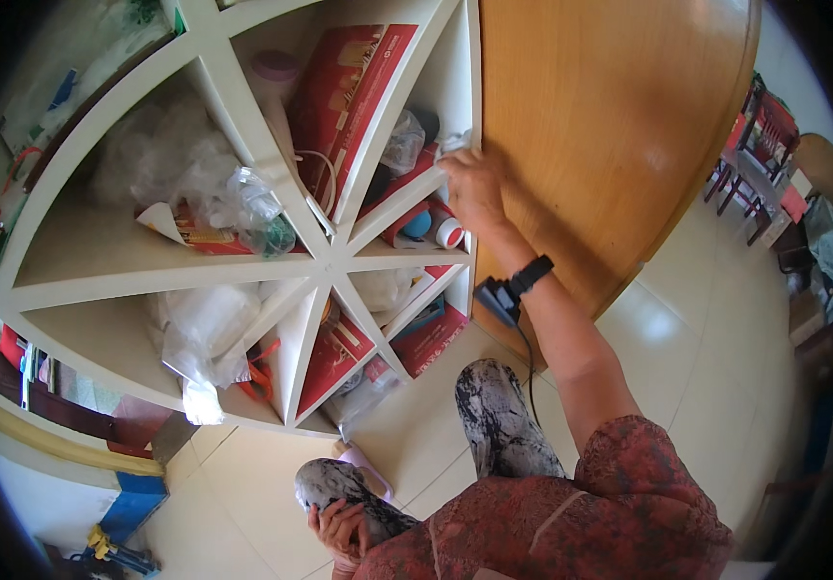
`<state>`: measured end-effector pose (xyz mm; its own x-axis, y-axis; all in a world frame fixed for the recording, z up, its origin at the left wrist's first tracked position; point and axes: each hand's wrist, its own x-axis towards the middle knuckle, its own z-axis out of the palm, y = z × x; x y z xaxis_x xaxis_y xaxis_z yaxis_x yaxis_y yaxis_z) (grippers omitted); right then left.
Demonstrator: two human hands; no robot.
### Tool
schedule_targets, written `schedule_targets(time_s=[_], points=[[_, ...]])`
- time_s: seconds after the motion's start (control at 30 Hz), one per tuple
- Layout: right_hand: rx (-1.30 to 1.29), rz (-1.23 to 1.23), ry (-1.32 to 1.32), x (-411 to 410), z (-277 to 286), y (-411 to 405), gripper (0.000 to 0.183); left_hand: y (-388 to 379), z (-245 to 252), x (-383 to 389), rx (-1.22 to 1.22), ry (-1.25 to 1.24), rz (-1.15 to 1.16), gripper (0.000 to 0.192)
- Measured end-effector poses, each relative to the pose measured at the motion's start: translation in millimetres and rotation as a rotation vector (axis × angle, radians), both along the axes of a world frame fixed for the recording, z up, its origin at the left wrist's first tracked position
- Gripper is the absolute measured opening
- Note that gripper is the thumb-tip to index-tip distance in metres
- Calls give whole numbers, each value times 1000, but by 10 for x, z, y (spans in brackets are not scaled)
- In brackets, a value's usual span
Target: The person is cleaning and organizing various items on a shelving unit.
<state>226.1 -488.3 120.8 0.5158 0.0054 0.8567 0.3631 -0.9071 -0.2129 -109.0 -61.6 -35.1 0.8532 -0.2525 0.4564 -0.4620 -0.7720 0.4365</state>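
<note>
My right hand (469,185) is closed on a crumpled whitish cloth (453,145) at the right upright of a white shelf unit (329,262), beside an orange-brown wooden panel (605,109). Just below it, a compartment holds a white bottle with a red rim (450,233) and a blue round thing (416,224). A clear plastic bag (403,141) lies in the compartment to its left. My left hand (340,528) rests on my left knee, its fingers spread, with nothing seen in it.
Other compartments hold plastic bags (206,319), a large red box (348,101), a red printed sheet (206,230) and orange-handled scissors (261,377). A lilac slipper (369,471) shows on the tiled floor by my knee. Dark wooden chairs (771,138) stand far right.
</note>
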Motion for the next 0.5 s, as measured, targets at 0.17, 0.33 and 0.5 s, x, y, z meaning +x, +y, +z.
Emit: schedule_targets(time_s=[0.17, 0.33, 0.5], points=[[-9, 259, -18, -373, 32, 760, 25, -30, 119, -45, 9, 5, 21, 2], [-64, 181, -62, -231, 30, 440, 24, -56, 233, 18, 22, -188, -122, 14], [-76, -67, -46, 150, 31, -51, 29, 61, 47, -112, -8, -5, 56, 2]])
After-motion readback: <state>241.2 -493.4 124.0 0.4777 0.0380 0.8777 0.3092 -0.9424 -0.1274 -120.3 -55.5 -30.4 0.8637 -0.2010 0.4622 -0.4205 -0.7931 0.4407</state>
